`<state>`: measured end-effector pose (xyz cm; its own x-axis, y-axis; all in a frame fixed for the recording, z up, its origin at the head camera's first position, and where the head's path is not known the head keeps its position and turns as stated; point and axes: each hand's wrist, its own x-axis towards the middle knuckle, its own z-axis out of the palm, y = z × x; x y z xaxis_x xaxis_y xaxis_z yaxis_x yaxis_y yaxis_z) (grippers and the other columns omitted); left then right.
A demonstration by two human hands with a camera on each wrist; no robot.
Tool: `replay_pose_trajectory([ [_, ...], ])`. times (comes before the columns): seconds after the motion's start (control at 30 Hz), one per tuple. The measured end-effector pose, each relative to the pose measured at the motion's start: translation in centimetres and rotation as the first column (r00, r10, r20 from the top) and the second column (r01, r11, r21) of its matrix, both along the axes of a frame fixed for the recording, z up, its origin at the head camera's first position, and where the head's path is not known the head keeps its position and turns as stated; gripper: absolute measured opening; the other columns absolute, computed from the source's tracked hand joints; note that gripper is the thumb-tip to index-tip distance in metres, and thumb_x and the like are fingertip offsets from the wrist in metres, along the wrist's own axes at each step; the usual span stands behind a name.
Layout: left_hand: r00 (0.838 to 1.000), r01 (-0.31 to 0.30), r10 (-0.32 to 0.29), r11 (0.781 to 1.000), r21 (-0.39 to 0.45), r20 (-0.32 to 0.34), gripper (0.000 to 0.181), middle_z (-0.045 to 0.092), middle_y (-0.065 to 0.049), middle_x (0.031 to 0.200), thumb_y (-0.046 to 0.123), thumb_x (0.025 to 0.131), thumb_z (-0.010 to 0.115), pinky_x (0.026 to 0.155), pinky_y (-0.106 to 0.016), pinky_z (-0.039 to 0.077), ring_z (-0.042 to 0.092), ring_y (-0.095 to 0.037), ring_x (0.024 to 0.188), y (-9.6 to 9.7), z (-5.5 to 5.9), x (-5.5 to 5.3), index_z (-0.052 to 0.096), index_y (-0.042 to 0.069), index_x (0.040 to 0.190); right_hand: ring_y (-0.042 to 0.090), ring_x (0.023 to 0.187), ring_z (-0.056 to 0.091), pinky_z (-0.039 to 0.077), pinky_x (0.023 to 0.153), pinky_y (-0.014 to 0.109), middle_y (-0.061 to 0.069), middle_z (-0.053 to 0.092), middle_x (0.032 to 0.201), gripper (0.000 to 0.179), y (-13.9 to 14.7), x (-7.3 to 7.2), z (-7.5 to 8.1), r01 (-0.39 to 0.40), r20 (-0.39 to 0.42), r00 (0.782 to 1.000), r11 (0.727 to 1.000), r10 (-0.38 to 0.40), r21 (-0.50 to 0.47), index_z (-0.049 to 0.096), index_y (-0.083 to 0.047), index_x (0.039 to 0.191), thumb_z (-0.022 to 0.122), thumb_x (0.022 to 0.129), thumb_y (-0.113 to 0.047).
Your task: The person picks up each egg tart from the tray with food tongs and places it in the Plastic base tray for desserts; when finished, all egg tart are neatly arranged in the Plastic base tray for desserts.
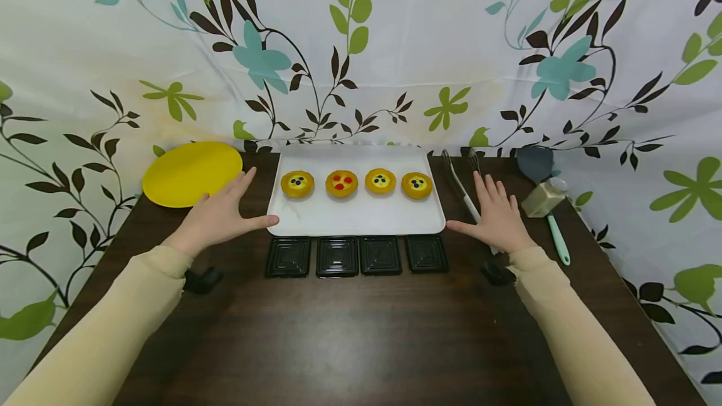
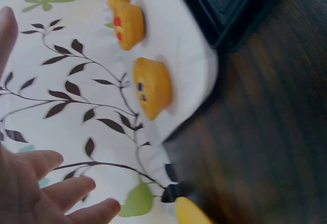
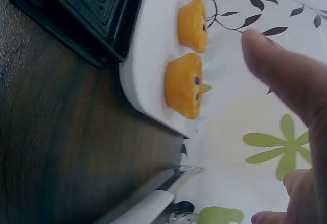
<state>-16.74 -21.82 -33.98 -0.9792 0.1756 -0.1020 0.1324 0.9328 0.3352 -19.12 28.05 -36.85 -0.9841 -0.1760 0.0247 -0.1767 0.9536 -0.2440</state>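
Observation:
A white rectangular tray (image 1: 361,221) carries several small tarts in a row. One tart (image 1: 341,184) has red pieces on top; the others, such as the leftmost tart (image 1: 297,184), have dark blue dots. My left hand (image 1: 214,215) hovers at the tray's left side with fingers spread and thumb toward its corner, holding nothing. On the opposite side my right hand (image 1: 499,217) is spread likewise, its thumb near the tray's right corner and its palm over the white handle of a pair of tongs (image 1: 470,205). In the right wrist view, the thumb (image 3: 286,71) stretches out beside the tarts.
Several square black plastic trays (image 1: 337,257) line the white tray's front edge. A yellow oval plate (image 1: 180,174) lies back left. At right are a whisk-like metal tool (image 1: 474,159), a spatula (image 1: 558,240) with a mint handle, and a shaker jar (image 1: 544,198). A patterned cloth (image 1: 395,67) hangs behind.

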Motion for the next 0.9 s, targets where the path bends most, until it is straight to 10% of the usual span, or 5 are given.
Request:
replay_pose_trajectory([
  [0.13,0.999,-0.005,0.001,0.997,0.078,0.044,0.11,0.025,-0.029,0.15,0.07,0.077,0.06,0.098,-0.063,0.039,0.04,-0.05,0.125,-0.3,-0.8,-1.2,0.01,0.008,0.153,0.053,0.138,0.004,0.01,0.107,0.071,0.028,0.003,0.155,0.12,0.2,-1.1,-0.7,0.022,0.051,0.998,0.999,-0.02,-0.033,-0.009,-0.01,0.152,0.068,0.076,-0.061],
  [0.37,0.993,-0.019,0.003,0.99,0.143,0.117,0.102,0.046,-0.026,0.138,0.059,0.081,0.065,0.099,-0.062,0.039,0.044,-0.047,0.123,-1.0,-2.3,-2.9,0.015,0.004,0.151,0.051,0.138,0.012,0.02,0.108,0.066,0.028,0.003,0.155,0.114,1.0,-2.7,-1.8,0.078,0.205,0.978,0.985,-0.046,-0.155,-0.009,-0.007,0.151,0.068,0.081,-0.051],
  [0.9,0.971,-0.134,0.098,0.978,0.157,0.219,0.073,0.041,-0.028,0.141,0.037,0.088,0.067,0.102,-0.058,0.038,0.042,-0.044,0.124,-1.1,-4.8,-6.3,0.039,-0.004,0.141,0.056,0.129,0.023,0.028,0.106,0.063,0.045,0.018,0.141,0.104,3.7,-5.5,-3.7,0.168,0.261,0.954,0.985,-0.15,-0.049,0.004,0.016,0.144,0.066,0.084,-0.043],
])
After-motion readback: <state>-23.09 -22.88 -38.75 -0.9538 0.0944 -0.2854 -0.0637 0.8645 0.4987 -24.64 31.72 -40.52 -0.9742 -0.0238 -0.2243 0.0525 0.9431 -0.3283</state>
